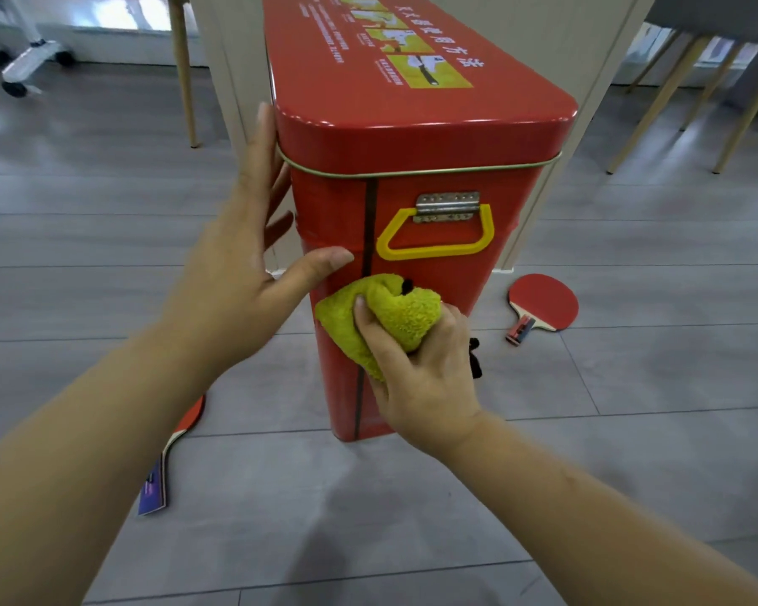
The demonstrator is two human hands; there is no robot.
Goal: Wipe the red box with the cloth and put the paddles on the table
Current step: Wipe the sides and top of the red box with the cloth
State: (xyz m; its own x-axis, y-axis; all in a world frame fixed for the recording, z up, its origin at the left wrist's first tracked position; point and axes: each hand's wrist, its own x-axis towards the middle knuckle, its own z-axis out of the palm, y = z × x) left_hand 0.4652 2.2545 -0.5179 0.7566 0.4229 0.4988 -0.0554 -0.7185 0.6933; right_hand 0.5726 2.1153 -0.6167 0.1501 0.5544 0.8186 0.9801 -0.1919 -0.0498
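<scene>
Centrally, grips a bunched yellow-green cloth [397,319] in the right hand [423,373], pressed to the front of the tall glossy red box [416,129] standing mid-frame on the floor [653,430]. Lays the left hand [237,269], fingers straight, against its left side. Right paddle [543,306] and lower-left paddle [187,424] flat on floor.

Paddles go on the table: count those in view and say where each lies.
2. One paddle lies on the floor right of the red box; the other paddle left of it, partly behind the forearm. More may be hidden.

Bright, even light w/ soft shadow on floor [324,531]; wide-angle warp at edges.
</scene>
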